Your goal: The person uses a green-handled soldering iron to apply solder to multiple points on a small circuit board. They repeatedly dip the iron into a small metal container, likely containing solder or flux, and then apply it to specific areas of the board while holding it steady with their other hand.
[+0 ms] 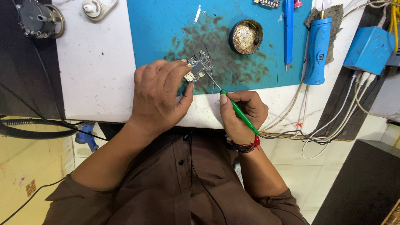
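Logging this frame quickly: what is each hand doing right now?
Left hand: closed on the small circuit board.
Right hand: closed on the green-handled tool.

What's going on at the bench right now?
A person sits at a white bench with a stained blue work mat. The left hand pins a small circuit board against the mat with its fingertips. The right hand grips a green-handled probe like a pen, its thin metal tip resting on the board's edge. A round tin and a blue handheld tool lie untouched further back.
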